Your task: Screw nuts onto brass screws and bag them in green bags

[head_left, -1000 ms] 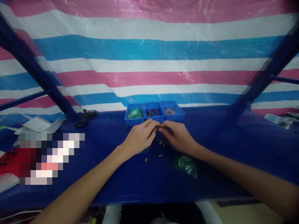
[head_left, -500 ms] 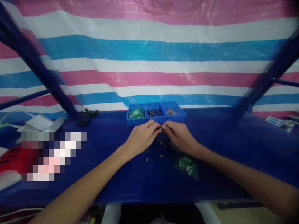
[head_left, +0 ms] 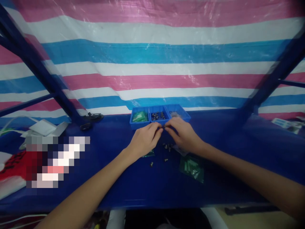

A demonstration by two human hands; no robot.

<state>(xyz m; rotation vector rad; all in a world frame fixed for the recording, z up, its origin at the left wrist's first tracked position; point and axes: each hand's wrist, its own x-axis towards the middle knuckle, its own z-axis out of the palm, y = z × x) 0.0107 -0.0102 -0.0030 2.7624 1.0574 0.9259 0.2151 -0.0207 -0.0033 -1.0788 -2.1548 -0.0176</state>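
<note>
"Where's the small dark metal piece (head_left: 164, 127)?"

"Between the fingertips of the bare left hand (head_left: 144, 137) and the bare right hand (head_left: 185, 134), just this side of the three-compartment blue plastic tray (head_left: 137, 126)."

"And the grip?"

"Both hands are pinched narrow, thumb near forefinger. Fingers cover most of the piece, so I can't tell which hand holds it, or whether both do."

"How would it handle?"

"Light and stiff, I'd judge: hard to damage, easy to drop, maybe slick. I'd take it by its sides with thumb and fingertip."

"What's around?"

"A loose cluster of short metal screw-like pieces (head_left: 168, 146) lies on the glossy blue tabletop (head_left: 124, 187), beside a crinkled clear plastic bag (head_left: 179, 149) partly under the right hand. One stray metal piece (head_left: 166, 160) and another (head_left: 151, 164) lie nearer the front edge."

"Anything in the way?"

"The tray sits close beyond the fingers. A translucent green plastic bag (head_left: 192, 169) lies beside the right forearm, so that arm has the more cluttered side."
</note>
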